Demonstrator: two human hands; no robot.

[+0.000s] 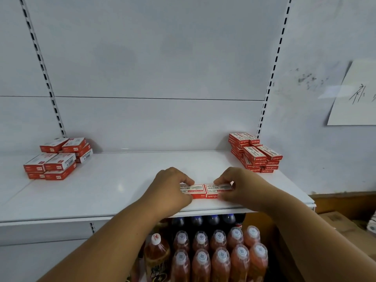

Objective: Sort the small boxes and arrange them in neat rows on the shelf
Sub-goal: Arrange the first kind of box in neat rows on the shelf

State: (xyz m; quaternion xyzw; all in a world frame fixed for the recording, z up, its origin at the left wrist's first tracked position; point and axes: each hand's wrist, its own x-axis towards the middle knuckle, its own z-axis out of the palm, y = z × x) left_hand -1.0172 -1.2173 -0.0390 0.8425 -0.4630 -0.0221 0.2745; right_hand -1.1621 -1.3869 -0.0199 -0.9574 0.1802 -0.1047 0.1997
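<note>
Two small red-and-white staple boxes lie side by side near the front edge of the white shelf (114,188). My left hand (172,188) grips the left box (194,191) and my right hand (240,188) grips the right box (216,191), pressing them together. A pile of red-and-white boxes (58,158) sits at the shelf's back left. Another stack of red boxes (255,153) stands at the back right.
The white back panel (152,68) with slotted uprights rises behind the shelf. Below the shelf stand several orange drink bottles (219,259) and dark-capped bottles (211,220). A paper sheet (354,94) hangs on the right wall, and cardboard boxes (341,222) lie at the lower right.
</note>
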